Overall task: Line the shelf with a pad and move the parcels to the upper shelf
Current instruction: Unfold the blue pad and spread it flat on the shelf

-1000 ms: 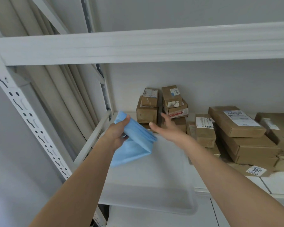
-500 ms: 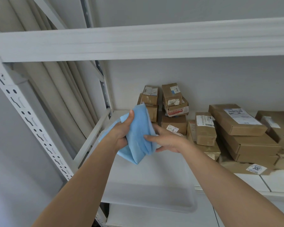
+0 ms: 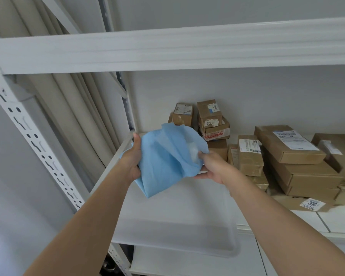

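Note:
A folded light-blue pad (image 3: 165, 158) with a white inner side is held in the air over the left part of the white shelf (image 3: 179, 208). My left hand (image 3: 130, 162) grips its left edge, thumb on top. My right hand (image 3: 212, 166) grips its right edge, and the pad is partly spread between the two hands. Brown cardboard parcels (image 3: 289, 144) with white labels lie stacked on the same shelf, at the back and to the right. The upper shelf's front beam (image 3: 167, 50) runs across above; its top surface is hidden.
A perforated white upright (image 3: 28, 136) slants down the left side. Beige curtain folds (image 3: 64, 92) hang behind it. A translucent white sheet (image 3: 179, 232) overhangs the shelf's front edge. A lower shelf (image 3: 187, 263) shows beneath. The wall behind is plain grey.
My right hand reached the pad and took hold of its right edge. Both hands have pulled apart a little, so the folded pad has begun to spread and shows its white inside.

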Demonstrator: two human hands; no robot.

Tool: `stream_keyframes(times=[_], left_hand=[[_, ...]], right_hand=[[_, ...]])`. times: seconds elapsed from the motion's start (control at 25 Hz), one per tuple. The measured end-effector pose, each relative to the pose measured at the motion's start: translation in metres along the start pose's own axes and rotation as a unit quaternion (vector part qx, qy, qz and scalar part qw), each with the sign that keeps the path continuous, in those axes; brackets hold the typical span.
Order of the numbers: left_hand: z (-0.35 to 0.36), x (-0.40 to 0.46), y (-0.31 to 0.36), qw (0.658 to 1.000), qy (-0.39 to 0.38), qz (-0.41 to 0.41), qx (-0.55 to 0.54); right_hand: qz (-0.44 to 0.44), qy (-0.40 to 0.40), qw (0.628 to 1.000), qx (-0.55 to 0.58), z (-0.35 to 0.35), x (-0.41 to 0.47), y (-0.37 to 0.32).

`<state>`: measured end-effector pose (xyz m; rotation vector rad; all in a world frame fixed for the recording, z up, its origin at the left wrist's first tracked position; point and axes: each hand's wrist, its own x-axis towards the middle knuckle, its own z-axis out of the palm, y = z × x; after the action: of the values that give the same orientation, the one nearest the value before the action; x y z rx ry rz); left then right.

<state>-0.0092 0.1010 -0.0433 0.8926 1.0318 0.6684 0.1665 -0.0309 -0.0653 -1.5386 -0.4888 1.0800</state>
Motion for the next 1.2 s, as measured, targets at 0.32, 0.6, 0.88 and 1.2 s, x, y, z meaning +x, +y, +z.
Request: stream_keyframes(times=[0.32, 0.6, 0.88, 1.2], left_hand=[[-0.013, 0.01, 0.003, 0.999, -0.001, -0.036, -0.007], [-0.012, 0.011, -0.006, 0.998, -0.005, 0.001, -0.061], [0.003, 0.003, -0.046, 0.995, -0.092, -0.012, 0.035], [0.016, -0.008, -0.053, 0.967, -0.201, -0.086, 0.129]], right_hand=[[0.06, 0.014, 0.982, 0.178, -0.017, 0.008, 0.012], [0.107, 0.055, 0.967, 0.223, -0.014, 0.019, 0.013], [0.168, -0.008, 0.979, 0.112, 0.005, 0.007, 0.018], [0.192, -0.021, 0.978, 0.08, -0.005, 0.013, 0.019]])
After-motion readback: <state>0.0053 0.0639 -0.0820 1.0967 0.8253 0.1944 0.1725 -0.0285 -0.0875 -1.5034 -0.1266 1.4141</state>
